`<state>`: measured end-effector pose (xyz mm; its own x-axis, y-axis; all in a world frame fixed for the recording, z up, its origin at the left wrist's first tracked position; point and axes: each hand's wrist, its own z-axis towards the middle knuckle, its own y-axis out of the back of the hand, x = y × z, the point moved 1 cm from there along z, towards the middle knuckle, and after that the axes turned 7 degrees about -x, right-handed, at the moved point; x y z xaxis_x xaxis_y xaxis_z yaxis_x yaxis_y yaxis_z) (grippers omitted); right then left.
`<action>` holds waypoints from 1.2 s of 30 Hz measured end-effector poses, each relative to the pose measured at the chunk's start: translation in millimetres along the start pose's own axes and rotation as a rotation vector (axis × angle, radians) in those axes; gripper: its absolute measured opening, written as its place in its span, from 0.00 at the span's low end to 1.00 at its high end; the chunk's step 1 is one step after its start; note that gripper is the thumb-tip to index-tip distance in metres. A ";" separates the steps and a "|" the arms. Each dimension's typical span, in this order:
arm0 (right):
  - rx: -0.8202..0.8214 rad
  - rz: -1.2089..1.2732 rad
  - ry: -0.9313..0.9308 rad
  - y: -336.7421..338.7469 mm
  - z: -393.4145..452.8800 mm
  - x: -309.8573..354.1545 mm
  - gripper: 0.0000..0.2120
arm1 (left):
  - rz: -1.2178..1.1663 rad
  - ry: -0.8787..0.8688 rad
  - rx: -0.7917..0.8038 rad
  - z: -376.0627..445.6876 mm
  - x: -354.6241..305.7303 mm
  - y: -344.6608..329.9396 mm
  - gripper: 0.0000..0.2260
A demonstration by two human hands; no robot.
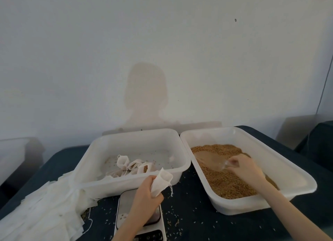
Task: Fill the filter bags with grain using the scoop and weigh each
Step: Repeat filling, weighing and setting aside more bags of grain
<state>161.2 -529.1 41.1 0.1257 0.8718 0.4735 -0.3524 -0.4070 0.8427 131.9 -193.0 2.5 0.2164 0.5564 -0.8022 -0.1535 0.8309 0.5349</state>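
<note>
The left hand has its fingers curled round one empty white filter bag, gripping its lower part so that the open mouth stands up and tilts to the right; a drawstring hangs from the bag's side. The left forearm rises from the bottom edge and crosses above a white kitchen scale, which sits on the table in front of the tubs.

The right hand reaches over the near rim of the right tub, fingers bent and pinching the handle of a clear plastic scoop. The scoop lies low on the grain, its bowl pointing left and away; whether it holds grain cannot be told. The right forearm comes in from the lower right corner, angled up and to the left.

Two white plastic tubs stand side by side, touching at their inner rims. The left tub holds a small heap of filled bags, too tangled to count. The right one holds the brown grain. One bundle of flat empty bags lies at the table's left, against the left tub. Loose kernels are scattered over the dark table round the scale.
</note>
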 end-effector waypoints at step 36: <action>0.230 -0.236 0.687 23.6 -34.9 150.1 0.14 | 0.200 -0.098 0.045 3.9 7.1 28.1 0.18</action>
<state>139.3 -398.3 123.0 -0.4582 0.8859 0.0719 -0.1762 -0.1699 0.9696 132.9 -165.7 12.8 0.2787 0.7065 -0.6505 -0.1598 0.7020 0.6940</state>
